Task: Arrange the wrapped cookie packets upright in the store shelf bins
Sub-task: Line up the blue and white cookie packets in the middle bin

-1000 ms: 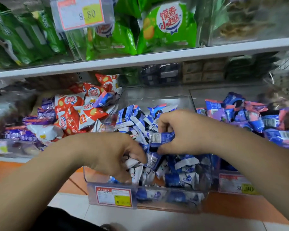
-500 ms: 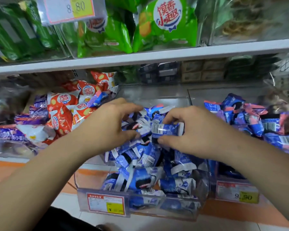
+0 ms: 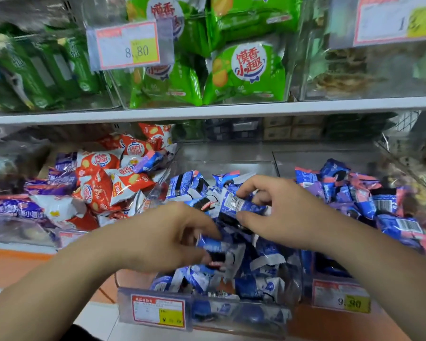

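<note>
Over the clear bin (image 3: 221,166), the right hand (image 3: 285,217) has its grip pinching a barcoded packet (image 3: 241,205); the left hand (image 3: 162,242) pinches a second packet (image 3: 210,244)

Arms forward, left grip (image 3: 167,239) and right grip (image 3: 280,212) both pinching.

Right hand (image 3: 280,212) pinching packet (image 3: 241,205), left hand (image 3: 165,237) seemingly gripping second packet (image 3: 212,244)

Left hand (image 3: 167,239) and right hand (image 3: 280,217) are bare, same for the forearms (image 3: 71,279) right out to the frame edge. Dark patch (image 3: 84,333) at the bottom is probably clothing, kinda blurry.
</note>
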### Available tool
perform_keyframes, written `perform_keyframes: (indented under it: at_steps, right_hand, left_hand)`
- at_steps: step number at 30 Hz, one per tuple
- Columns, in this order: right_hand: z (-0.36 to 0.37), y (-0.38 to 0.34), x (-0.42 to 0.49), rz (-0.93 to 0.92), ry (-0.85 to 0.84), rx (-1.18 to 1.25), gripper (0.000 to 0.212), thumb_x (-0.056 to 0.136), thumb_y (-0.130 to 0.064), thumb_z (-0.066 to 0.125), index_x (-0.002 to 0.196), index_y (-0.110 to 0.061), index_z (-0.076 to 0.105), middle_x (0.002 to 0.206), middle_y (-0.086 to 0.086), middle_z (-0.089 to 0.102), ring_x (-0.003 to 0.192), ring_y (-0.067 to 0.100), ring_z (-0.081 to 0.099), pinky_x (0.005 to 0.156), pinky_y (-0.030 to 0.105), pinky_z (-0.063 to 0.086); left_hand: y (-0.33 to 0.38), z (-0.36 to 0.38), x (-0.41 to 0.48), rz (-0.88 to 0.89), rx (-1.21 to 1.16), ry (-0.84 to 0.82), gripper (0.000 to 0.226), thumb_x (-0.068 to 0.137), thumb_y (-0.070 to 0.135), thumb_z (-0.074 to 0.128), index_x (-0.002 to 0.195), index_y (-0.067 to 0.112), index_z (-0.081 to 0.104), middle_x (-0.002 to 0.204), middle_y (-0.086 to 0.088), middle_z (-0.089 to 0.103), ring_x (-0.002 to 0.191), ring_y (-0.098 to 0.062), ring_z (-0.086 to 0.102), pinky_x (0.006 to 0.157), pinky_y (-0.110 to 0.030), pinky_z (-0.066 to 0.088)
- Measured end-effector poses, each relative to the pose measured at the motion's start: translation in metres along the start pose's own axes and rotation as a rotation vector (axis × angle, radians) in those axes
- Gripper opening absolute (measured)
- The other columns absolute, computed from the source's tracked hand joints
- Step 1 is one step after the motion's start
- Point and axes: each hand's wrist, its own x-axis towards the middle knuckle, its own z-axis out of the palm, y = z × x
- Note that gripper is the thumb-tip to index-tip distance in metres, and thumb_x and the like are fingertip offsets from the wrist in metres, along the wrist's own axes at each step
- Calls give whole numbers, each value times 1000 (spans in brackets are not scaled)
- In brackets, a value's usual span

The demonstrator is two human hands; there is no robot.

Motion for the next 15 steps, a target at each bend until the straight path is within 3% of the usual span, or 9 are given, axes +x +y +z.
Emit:
perform_keyframes:
  at_steps: [2, 4, 6, 7, 10, 13, 15]
  right_hand:
    - [-2, 0, 1, 1, 27, 38, 20, 90, -39, 70, 109, -40, 64, 75, -5, 61, 44, 1, 47, 53, 18, 39]
    - [-5, -2, 0, -23, 39, 56, 13, 94, -35, 67, 105, -41, 70, 84, -17, 65, 49, -9, 51, 56, 11, 37]
    - [-7, -6, -1, -41, 13, 47, 13, 97, -35, 64, 102, -37, 76, 94, -23, 71, 56, -16, 55, 56, 7, 38]
    - [-7, -6, -1, -45, 7, 53, 14, 97, -39, 64, 101, -37, 77, 94, -23, 73, 57, -11, 58, 56, 9, 40]
    - [-15, -7, -3, -7, -47, 144, 21, 92, -39, 63, 109, -47, 72, 87, -6, 75, 56, 13, 60, 57, 28, 52]
    - [-20, -5, -4, 6, -103, 179, 44, 90, -15, 65, 117, -49, 67, 72, 10, 69, 46, 16, 45, 48, 25, 42]
    - [-20, -4, -2, -31, -12, 134, 35, 88, -20, 74, 110, -47, 71, 72, 5, 70, 52, 16, 54, 55, 29, 49]
  left_hand:
    - [-5, -9, -3, -11, -192, 74, 33, 90, 33, 76, 122, 41, 70, 75, 0, 64, 58, -2, 54, 56, -20, 43]
    - [-6, -13, -6, 2, -345, 80, 33, 92, 28, 74, 122, 41, 69, 71, -3, 61, 59, -14, 57, 57, -30, 47]
    - [-6, -13, -8, -2, -403, 85, 32, 95, 23, 71, 121, 41, 69, 79, 13, 68, 62, -18, 62, 62, -35, 57]
    - [-6, -12, -9, -5, -415, 92, 32, 95, 21, 70, 120, 41, 69, 86, 20, 70, 64, -19, 66, 66, -37, 60]
    - [-10, -12, -10, -9, -408, 130, 32, 96, 23, 68, 119, 46, 69, 97, 13, 73, 72, -25, 73, 76, -48, 62]
    - [-13, -14, -11, -32, -394, 188, 29, 97, 29, 65, 117, 50, 67, 104, 5, 71, 77, -22, 72, 83, -51, 59]
    - [-13, -14, -13, -29, -447, 213, 31, 98, 28, 63, 119, 51, 65, 105, 7, 72, 79, -20, 74, 83, -49, 60]
